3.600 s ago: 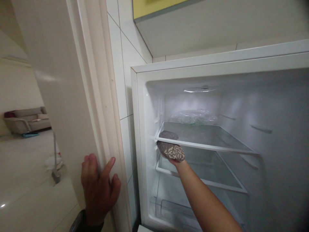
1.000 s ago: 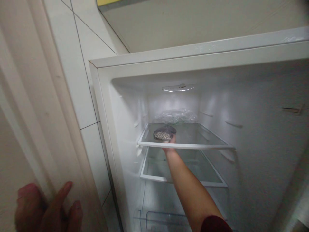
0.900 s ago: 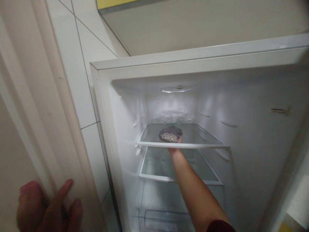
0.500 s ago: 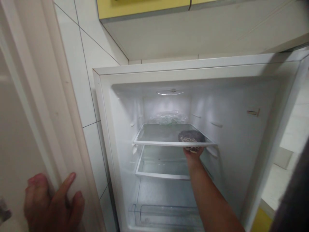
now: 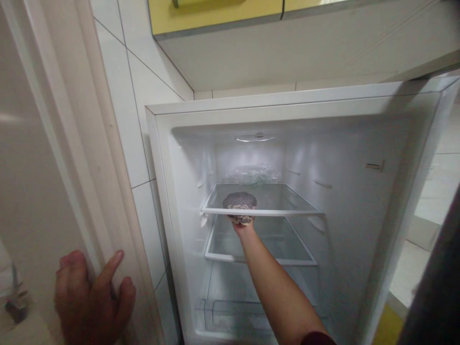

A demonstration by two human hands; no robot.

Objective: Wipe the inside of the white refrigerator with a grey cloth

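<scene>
— Reaching into the open white fridge (image 5: 359, 201), the right hand (image 5: 241, 221) is seen at the front edge of the upper glass shelf (image 5: 283, 199). What is held in its grip?

— A grey-and-white patterned cloth (image 5: 239, 201) is clasped there; the fingers are closed on it from below, and the cloth is pressed onto the shelf's front left part, directly above the hand.

— What is found beyond that grip?

— A crumpled clear plastic bag (image 5: 253, 173) is seen at the back of the same shelf, well apart from the cloth. A lower glass shelf (image 5: 287, 249) lies beneath the hand, and a clear plastic drawer (image 5: 230, 314) is seen further below.

— And the other hand?

— The left hand (image 5: 93, 299) is laid flat, fingers spread, against the cream-coloured fridge door (image 5: 46, 143); nothing is held in it. Yellow cabinet fronts (image 5: 215, 12) are seen overhead.
</scene>
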